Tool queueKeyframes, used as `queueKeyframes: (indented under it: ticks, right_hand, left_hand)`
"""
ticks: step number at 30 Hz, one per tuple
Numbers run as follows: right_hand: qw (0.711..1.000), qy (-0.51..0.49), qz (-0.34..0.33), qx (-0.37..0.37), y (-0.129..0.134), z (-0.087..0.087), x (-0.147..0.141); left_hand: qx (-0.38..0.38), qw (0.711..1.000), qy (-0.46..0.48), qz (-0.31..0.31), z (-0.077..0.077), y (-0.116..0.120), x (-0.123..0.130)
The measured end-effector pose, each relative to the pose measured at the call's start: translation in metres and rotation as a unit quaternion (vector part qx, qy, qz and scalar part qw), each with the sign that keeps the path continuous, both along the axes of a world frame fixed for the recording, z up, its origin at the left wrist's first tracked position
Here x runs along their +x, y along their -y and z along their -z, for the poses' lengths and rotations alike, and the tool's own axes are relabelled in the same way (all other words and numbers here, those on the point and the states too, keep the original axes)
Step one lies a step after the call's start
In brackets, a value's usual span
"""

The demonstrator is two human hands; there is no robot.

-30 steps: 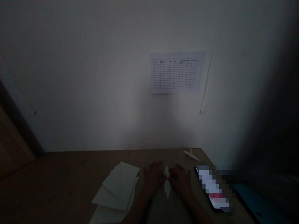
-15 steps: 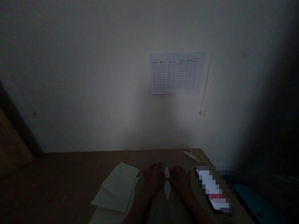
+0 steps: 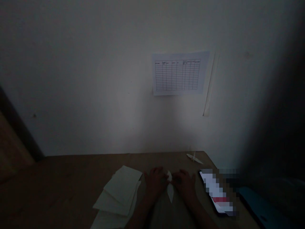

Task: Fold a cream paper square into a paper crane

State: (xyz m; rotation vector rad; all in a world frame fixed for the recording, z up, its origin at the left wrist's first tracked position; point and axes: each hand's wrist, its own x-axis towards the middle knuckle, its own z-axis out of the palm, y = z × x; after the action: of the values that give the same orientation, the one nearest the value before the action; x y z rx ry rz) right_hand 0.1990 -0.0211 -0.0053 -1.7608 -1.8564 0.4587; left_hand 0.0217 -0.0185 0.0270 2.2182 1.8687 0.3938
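A narrow piece of folded white paper [image 3: 170, 192], pointed at its near end, lies between my hands on the brown table. My left hand [image 3: 156, 182] pinches it from the left at about its middle. From the right, my right hand [image 3: 184, 183] pinches it at the same spot, the fingertips of both hands almost meeting. The far tip of the paper shows just beyond my fingers. Dim light hides the finer creases.
Several loose white paper sheets [image 3: 124, 190] overlap left of my hands. A folded paper figure with wings [image 3: 194, 158] sits at the table's back right corner. A phone [image 3: 215, 192] lies to the right, near a blue object [image 3: 262, 206]. A printed chart [image 3: 177, 74] hangs on the wall.
The far part of the folded paper has shifted slightly left between my fingers. Both hands keep their pinch at nearly the same place.
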Motion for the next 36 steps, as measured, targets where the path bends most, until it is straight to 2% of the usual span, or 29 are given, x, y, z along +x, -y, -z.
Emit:
queueKeyframes:
  ticks: [6,15,20,28,36]
  right_hand:
    - [1.000,-0.011,0.002,-0.004,-0.001,0.001,0.000]
    - [1.000,-0.016,-0.001,0.016,0.002,-0.001,0.000]
    - [1.000,-0.015,0.003,0.014,0.003,-0.002,-0.001]
    - [1.000,-0.021,0.001,0.005,0.002,-0.002,0.001]
    - [1.000,0.000,0.000,0.023,0.004,0.000,-0.002]
  left_hand:
    - [-0.006,1.000,-0.006,-0.016,-0.004,0.001,0.001]
    - [-0.008,0.999,-0.033,-0.009,0.006,-0.005,0.001]
    - [0.019,0.999,-0.040,-0.013,0.008,-0.003,0.002]
    - [0.001,0.998,-0.057,0.018,0.005,-0.003,0.004]
    - [-0.032,0.998,-0.034,0.037,0.003,-0.003,0.004]
